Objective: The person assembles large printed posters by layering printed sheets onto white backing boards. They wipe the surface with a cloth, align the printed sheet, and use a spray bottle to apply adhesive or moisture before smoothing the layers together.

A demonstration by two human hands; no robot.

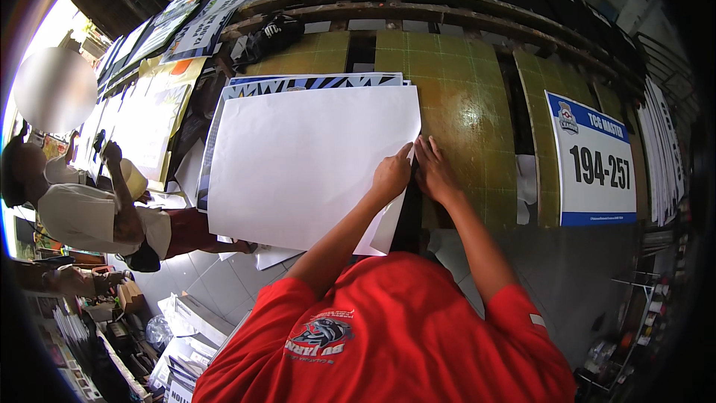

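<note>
The sheet point(306, 164) already lies over the posters point(257, 88) showing at twelve o'clock, but its three-o'clock edge, by the left hand point(393, 176) and right hand point(435, 172), seems not settled; whether either grip clamps, I cannot tell.

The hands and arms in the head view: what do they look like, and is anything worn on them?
The left hand and right hand are bare, with no gloves or wristwatch visible; the forearms are uncovered. The red shirt has short sleeves, with a small white patch on the right one.
</note>
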